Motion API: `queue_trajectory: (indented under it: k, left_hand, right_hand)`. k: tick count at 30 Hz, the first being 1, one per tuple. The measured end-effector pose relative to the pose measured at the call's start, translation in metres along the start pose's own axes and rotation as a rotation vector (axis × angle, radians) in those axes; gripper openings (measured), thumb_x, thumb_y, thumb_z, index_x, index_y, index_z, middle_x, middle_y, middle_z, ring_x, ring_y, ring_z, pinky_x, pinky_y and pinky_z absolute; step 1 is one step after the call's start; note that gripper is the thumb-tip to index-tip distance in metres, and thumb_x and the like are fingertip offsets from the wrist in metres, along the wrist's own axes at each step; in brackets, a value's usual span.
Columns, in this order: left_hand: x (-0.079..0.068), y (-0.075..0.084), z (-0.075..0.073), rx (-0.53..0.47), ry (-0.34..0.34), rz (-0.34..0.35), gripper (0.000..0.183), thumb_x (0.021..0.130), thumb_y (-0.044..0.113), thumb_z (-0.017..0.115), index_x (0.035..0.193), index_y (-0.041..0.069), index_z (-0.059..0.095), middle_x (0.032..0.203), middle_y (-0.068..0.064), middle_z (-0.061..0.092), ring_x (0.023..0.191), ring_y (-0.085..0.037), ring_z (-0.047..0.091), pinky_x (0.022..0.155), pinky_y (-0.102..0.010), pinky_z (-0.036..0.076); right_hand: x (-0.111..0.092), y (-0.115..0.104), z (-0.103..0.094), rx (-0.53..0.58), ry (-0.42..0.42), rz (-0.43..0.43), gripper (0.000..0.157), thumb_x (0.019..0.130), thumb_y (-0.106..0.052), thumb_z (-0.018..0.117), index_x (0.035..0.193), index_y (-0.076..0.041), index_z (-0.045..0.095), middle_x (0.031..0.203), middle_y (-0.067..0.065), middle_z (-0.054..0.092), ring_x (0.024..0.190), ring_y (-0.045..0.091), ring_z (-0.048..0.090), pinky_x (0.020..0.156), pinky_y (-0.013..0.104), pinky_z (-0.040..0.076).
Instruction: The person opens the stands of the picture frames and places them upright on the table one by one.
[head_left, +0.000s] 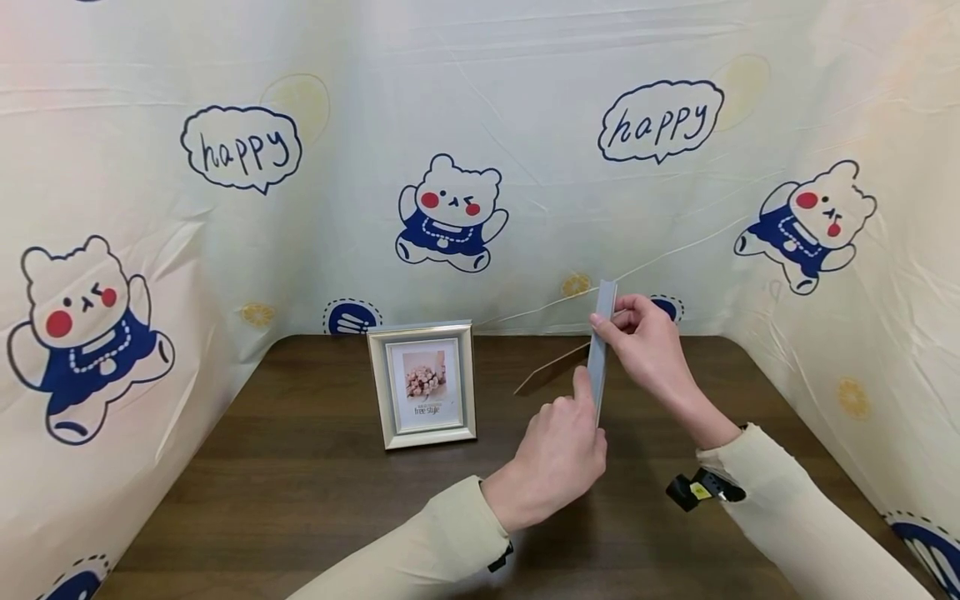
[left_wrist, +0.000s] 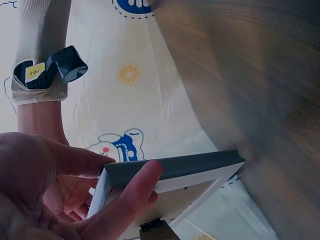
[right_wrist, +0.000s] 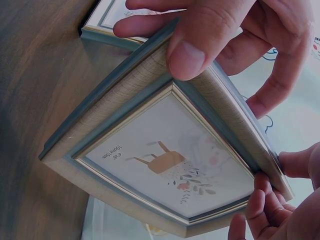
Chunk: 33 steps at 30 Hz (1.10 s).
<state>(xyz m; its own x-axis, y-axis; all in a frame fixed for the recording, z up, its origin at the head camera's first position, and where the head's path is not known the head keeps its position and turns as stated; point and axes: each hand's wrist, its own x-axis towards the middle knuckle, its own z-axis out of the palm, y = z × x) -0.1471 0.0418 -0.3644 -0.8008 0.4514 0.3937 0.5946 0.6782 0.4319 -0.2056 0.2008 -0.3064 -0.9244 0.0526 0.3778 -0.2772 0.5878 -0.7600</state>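
Between both hands a picture frame (head_left: 600, 354) is held up on edge, its grey side facing the head camera. My left hand (head_left: 557, 457) grips the near lower corner, index finger along the side and thumb on the front. At the upper far corner, my right hand (head_left: 647, 340) pinches the rim between thumb and fingers. The brown stand leg (head_left: 551, 367) sticks out from the back toward the left. In the right wrist view, the frame's front border (right_wrist: 115, 97) surrounds a print of a chair and leaves marked "10cmx15cm". The left wrist view shows part of its back.
A second picture frame (head_left: 380, 390), with a pink flower print, stands upright on the dark wood table (head_left: 300, 492) left of the hands. Patterned cloth (head_left: 540, 100) with bears and "happy" bubbles surrounds the table at the back and sides. A black strap camera (head_left: 705, 489) sits on the right wrist.
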Motion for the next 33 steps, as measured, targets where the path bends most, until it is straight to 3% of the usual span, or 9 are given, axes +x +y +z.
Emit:
queue_trajectory:
  k: [10, 26, 33]
  left_hand:
    - [0.0014, -0.0011, -0.0012, 0.065, 0.020, 0.004, 0.063, 0.091, 0.015, 0.080, 0.135, -0.006, 0.040, 0.067, -0.004, 0.061, 0.043, -0.012, 0.054, 0.038, -0.018, 0.038]
    - [0.0019, -0.0059, -0.0027, -0.122, 0.006, -0.036, 0.056, 0.092, 0.006, 0.077, 0.133, -0.001, 0.039, 0.079, -0.010, 0.066, 0.050, -0.010, 0.060, 0.043, -0.014, 0.042]
    - [-0.0001, -0.0091, -0.0022, -0.175, 0.020, -0.042, 0.058, 0.092, 0.007, 0.077, 0.136, 0.001, 0.039, 0.096, -0.015, 0.072, 0.067, -0.017, 0.072, 0.051, -0.018, 0.051]
  right_hand:
    - [0.0011, -0.0022, 0.0005, 0.000, -0.009, -0.001, 0.039, 0.103, -0.028, 0.071, 0.122, 0.004, 0.059, 0.094, 0.015, 0.071, 0.086, 0.026, 0.061, 0.070, 0.028, 0.047]
    - [0.0028, -0.0048, 0.0034, -0.042, 0.001, -0.028, 0.041, 0.101, -0.033, 0.073, 0.120, 0.001, 0.060, 0.093, 0.013, 0.072, 0.083, 0.024, 0.062, 0.069, 0.027, 0.048]
    - [0.0032, -0.0042, 0.0061, -0.052, 0.013, -0.048, 0.042, 0.100, -0.034, 0.075, 0.119, 0.001, 0.061, 0.095, 0.013, 0.072, 0.083, 0.024, 0.063, 0.068, 0.025, 0.050]
